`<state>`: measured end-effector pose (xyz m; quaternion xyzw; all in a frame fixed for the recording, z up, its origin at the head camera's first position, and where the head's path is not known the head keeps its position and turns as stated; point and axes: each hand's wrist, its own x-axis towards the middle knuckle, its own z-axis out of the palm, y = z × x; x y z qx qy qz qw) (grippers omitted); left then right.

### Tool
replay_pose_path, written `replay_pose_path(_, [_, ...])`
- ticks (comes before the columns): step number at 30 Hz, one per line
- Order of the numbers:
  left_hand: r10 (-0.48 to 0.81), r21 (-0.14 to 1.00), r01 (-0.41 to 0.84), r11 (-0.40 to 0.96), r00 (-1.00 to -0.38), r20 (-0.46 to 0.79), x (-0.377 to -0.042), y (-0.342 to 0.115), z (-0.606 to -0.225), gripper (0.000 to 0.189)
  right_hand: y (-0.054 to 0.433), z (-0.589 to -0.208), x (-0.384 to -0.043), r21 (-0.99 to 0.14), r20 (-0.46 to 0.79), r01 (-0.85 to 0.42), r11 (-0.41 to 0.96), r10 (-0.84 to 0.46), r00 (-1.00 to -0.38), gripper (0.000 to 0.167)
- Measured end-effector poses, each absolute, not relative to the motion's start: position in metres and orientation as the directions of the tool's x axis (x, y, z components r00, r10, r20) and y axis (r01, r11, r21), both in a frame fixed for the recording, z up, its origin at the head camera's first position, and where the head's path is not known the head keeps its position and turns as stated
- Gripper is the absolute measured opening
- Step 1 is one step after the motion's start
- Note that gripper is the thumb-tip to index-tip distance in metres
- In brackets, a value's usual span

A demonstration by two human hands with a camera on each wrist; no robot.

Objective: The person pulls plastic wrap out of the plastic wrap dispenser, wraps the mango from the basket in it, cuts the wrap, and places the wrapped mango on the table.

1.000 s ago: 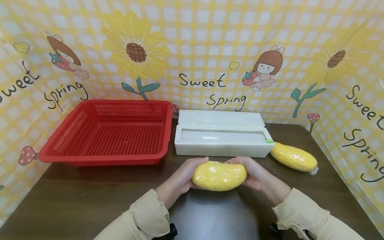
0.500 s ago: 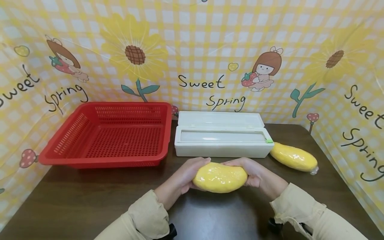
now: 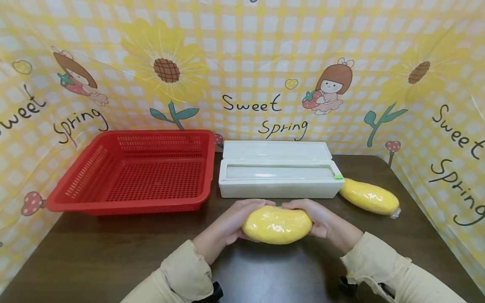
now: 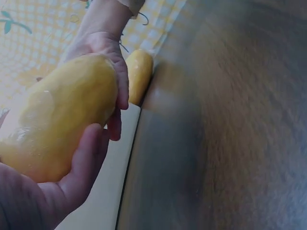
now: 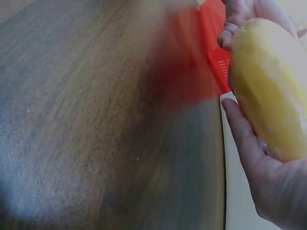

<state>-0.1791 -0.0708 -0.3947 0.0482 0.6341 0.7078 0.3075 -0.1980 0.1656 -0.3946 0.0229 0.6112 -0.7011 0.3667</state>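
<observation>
In the head view, a plump, oblong yellow fruit (image 3: 278, 225), wrapped in shiny clear film, is held level above the table between two hands. The left hand (image 3: 237, 219) grips its left end, thumb over the top and fingers underneath. At the other end the right hand (image 3: 312, 216) holds it the same way. Both wrist views show fingers curved along the underside of the fruit (image 4: 67, 115). Just behind stands a white cling film dispenser (image 3: 280, 189) with its lid tipped back. A second film-wrapped yellow fruit (image 3: 369, 197) lies at the dispenser's right end.
A red plastic basket (image 3: 132, 207) with slotted sides stands at the back left, close to the dispenser. Brown wood-look tabletop (image 3: 113, 252) stretches in front. A yellow checked cloth (image 3: 257, 50) hangs behind and along both sides.
The fruit and both hands stay almost in place, with the thumbs shifting slightly on its top. The whole head view drifts a little to the left.
</observation>
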Motion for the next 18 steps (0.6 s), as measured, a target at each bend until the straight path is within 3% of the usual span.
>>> replay_pose_path(10, [0.441,0.95,-0.309,0.048,-0.847,-0.298,-0.1743,-0.0627,-0.3953,0.044,0.17,-0.4003,-0.199,-0.848,-0.482,0.523,0.085,-0.532,-0.696,0.025])
replay_pose_path(18, [0.481,0.933,-0.36,0.007,-0.816,-0.319,-0.1743,-0.0622,-0.3956,0.045,0.1732,-0.3994,-0.1966,-0.869,-0.453,0.487,0.089,-0.539,-0.71,0.029])
